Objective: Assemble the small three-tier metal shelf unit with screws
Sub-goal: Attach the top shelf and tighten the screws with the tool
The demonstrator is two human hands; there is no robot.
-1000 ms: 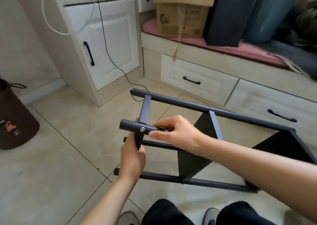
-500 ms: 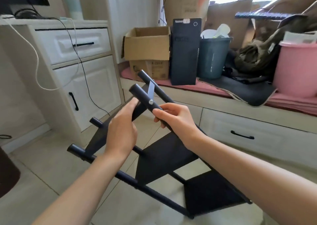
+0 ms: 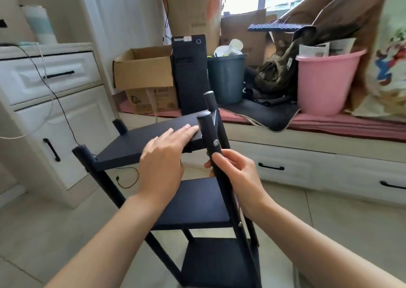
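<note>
1. Gripping the near right post [image 3: 211, 147] of the shelf unit [image 3: 193, 202] just below a silver screw [image 3: 215, 142], my right hand [image 3: 236, 174] has fingers and thumb curled round the tube.
2. My left hand [image 3: 163, 155] lies flat, fingers straight, pressing on the shelf unit's top tier [image 3: 140, 143].
3. I see the shelf unit upright on the tiled floor [image 3: 39, 228], all three tiers in place.
4. Beyond the shelf unit a pink bucket [image 3: 325, 83] and cardboard box [image 3: 142, 67] sit on a window bench [image 3: 329, 133]; white drawers [image 3: 50, 76] stand to the shelf unit's left.
</note>
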